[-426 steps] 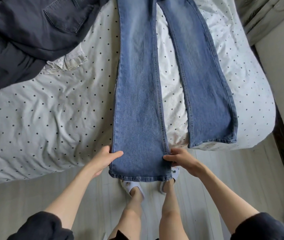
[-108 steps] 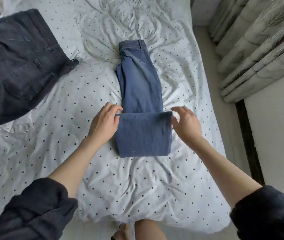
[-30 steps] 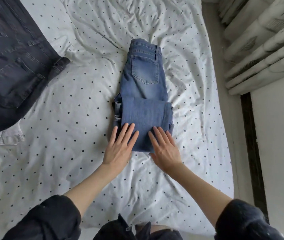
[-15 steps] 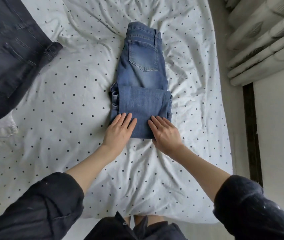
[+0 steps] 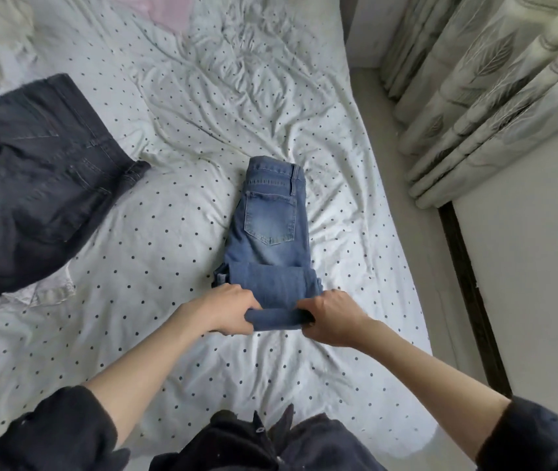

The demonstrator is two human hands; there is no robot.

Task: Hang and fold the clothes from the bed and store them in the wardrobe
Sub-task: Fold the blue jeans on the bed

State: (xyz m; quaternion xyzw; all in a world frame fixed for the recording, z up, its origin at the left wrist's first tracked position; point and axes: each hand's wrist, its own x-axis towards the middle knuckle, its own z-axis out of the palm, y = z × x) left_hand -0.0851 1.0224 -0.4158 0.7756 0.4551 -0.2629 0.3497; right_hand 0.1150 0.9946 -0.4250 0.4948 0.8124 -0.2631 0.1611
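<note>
Nearest the camera, two dark sleeves (image 5: 60,433) are pushed up the forearms, and a dark garment hangs at the person's front along the bottom edge. Both arms reach forward over the bed (image 5: 175,362), which is covered by a rumpled white sheet with small dark dots.

The left hand (image 5: 233,312) and the right hand (image 5: 330,317) meet at the near end of the blue jeans (image 5: 271,256). Each hand's fingers curl round one side of the folded near edge, left hand on the left corner, right hand on the right corner, and that edge is raised off the sheet as a thick roll of denim between them (the fingertips themselves are tucked under the fabric and hidden).

The jeans lie folded in a narrow strip in the middle of the bed, running away from the person. Beyond the lifted fold a back pocket faces up, and the waistband is at the far end.

To the left, well apart from the blue pair, dark jeans (image 5: 33,185) sprawl across the sheet, with a pale garment (image 5: 50,294) peeking out under their near edge. At the far edge of the bed lies something pink (image 5: 165,8). On the right, past the bed, patterned curtains (image 5: 488,93) hang beside a pale wall (image 5: 536,266).
</note>
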